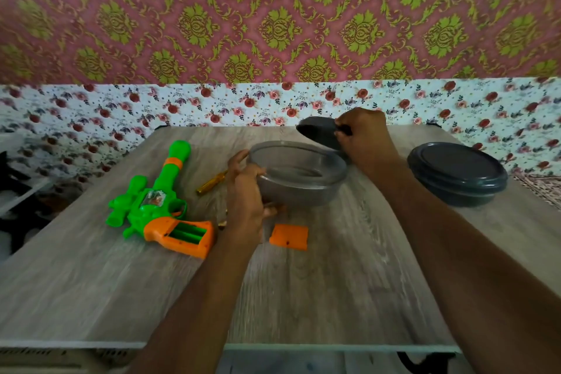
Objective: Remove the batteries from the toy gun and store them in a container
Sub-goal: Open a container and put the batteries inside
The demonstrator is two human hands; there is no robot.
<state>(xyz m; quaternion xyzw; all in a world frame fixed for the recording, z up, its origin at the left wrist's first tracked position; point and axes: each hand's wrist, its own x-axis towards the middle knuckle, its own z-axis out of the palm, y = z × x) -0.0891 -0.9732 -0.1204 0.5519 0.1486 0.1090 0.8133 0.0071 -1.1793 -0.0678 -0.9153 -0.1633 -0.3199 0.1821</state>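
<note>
Green-and-orange plastic toy gun [154, 200]: flat on the wooden table [91, 282], grip compartment open, looks empty
Orange battery cover [288, 237]: off, beside it
Batteries: can't really tell, maybe a brass-coloured tip [222, 224] behind the wrist
Grey round plastic container [299, 174]: tilted, left hand [246, 194] wrapped around its rim to steady it
Dark lid [318, 130]: right hand [362, 136] pinching it, lifted clear, probably for the batteries

Wood table [91, 282] w/ toy gun [158, 203], orange cover [289, 237], lidded container [458, 174].
</note>
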